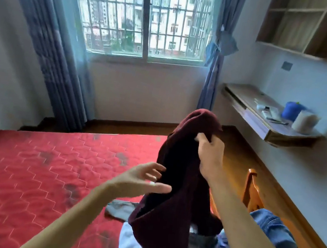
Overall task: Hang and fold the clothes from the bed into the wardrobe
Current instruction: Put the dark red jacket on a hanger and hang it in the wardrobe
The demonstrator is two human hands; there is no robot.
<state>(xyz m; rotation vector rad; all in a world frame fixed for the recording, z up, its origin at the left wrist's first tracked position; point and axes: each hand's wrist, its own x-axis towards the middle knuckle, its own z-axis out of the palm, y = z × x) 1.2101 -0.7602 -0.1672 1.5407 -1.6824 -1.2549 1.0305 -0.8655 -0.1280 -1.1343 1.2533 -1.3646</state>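
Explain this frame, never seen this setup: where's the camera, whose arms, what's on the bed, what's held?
No machine here: a person wears one wide-angle camera on the head, looking forward and down, so the two bare arms coming in from the bottom are their own. That is the only view. The right hand grips a dark red garment near its top and holds it up, the rest hanging down. The left hand is open, fingers spread, beside the hanging cloth; whether it touches is unclear. Below is a bed with a red quilted cover. At its near corner lies a pile of clothes: grey, white and blue denim pieces. A wooden chair stands to the right. No wardrobe is in view.
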